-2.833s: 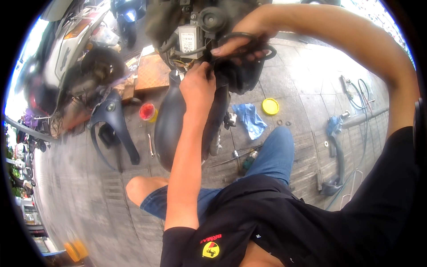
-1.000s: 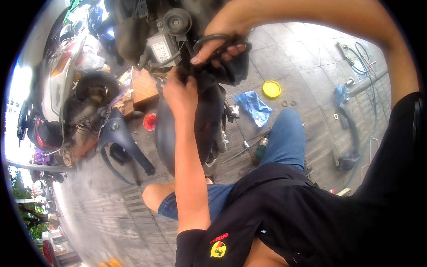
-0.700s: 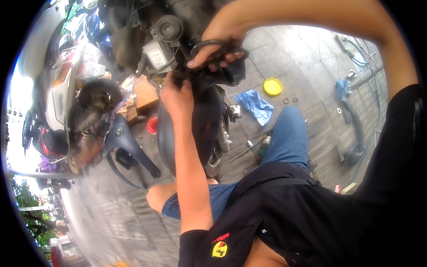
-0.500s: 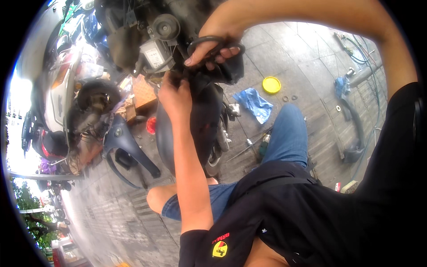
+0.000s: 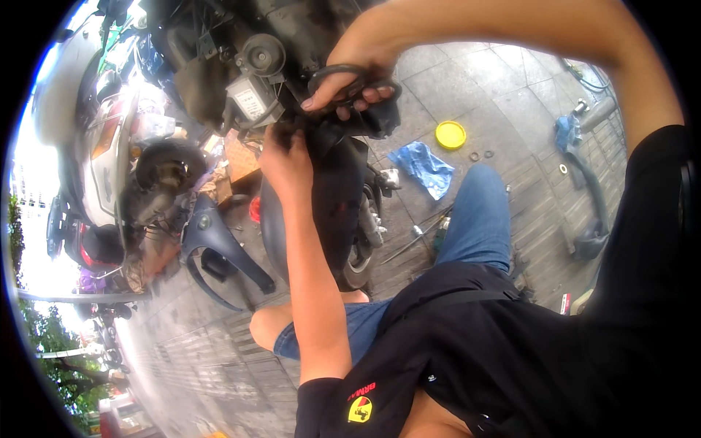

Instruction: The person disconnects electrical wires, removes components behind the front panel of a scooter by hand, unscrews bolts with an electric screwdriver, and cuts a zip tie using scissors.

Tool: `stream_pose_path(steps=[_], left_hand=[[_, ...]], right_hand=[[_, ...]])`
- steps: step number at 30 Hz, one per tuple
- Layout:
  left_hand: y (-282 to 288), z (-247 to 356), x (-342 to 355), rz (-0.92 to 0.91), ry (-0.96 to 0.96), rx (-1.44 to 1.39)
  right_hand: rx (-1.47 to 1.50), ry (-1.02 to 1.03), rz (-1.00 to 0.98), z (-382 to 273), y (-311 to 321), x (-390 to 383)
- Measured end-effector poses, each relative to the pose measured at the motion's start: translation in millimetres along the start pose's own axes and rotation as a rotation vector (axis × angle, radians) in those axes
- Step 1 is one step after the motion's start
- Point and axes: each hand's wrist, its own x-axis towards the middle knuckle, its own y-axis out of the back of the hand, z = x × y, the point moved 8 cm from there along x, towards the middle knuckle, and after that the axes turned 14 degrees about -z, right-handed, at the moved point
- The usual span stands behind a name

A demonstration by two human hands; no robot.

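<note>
In front of me is a scooter with its front stripped open, showing a round horn (image 5: 261, 55), a silver box with a white label (image 5: 250, 101) and dark wiring. My right hand (image 5: 354, 77) has its thumb and fingers through the loops of black-handled scissors (image 5: 338, 69); the blades are hidden among the dark parts. Close below them, my left hand (image 5: 287, 162) reaches up with bent fingers pressed together at the wiring. What it pinches is hidden. The scooter's black fender (image 5: 328, 212) lies under my left forearm.
On the paving right of the scooter lie a blue cloth (image 5: 423, 168), a yellow lid (image 5: 450, 135), small rings and a dark curved pipe (image 5: 588, 197). To the left are a removed dark body panel (image 5: 223, 244), a red round object (image 5: 255, 209) and a parked white scooter (image 5: 102, 175).
My view has shifted slightly, so the ground items appear a little to the right. Both hands stay at the same spot, with the scissors still in my right hand.
</note>
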Motion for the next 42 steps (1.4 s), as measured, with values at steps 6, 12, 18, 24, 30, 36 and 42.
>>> stream_pose_path(steps=[6, 12, 18, 24, 30, 36, 42], left_hand=[[-2.2, -1.3, -0.6, -0.037, 0.017, -0.053], [-4.5, -7.1, -2.5, -0.073, 0.054, -0.121], [-4.6, -0.1, -3.9, -0.015, 0.018, -0.012], [2.0, 3.2, 1.1, -0.005, 0.049, 0.050], [-0.4, -1.0, 0.6, 0.013, 0.069, -0.030], [-1.8, -6.6, 3.3, 0.046, 0.106, 0.009], [-0.4, -11.5, 4.4, 0.047, 0.165, -0.035]], right_hand=[[0.014, -0.092, -0.023, -0.3, -0.9, 6.4], [0.039, -0.084, -0.008, 4.0, -3.5, 10.7], [0.001, 0.017, 0.040, 16.6, -5.8, -6.3], [0.017, 0.105, 0.043, 10.6, -14.3, -12.1], [0.399, 0.431, 0.115, 24.1, -60.1, -8.7], [1.031, 0.844, 0.075, 41.5, -109.1, 56.6], [1.130, 1.006, 0.145, 34.1, -114.1, 65.5]])
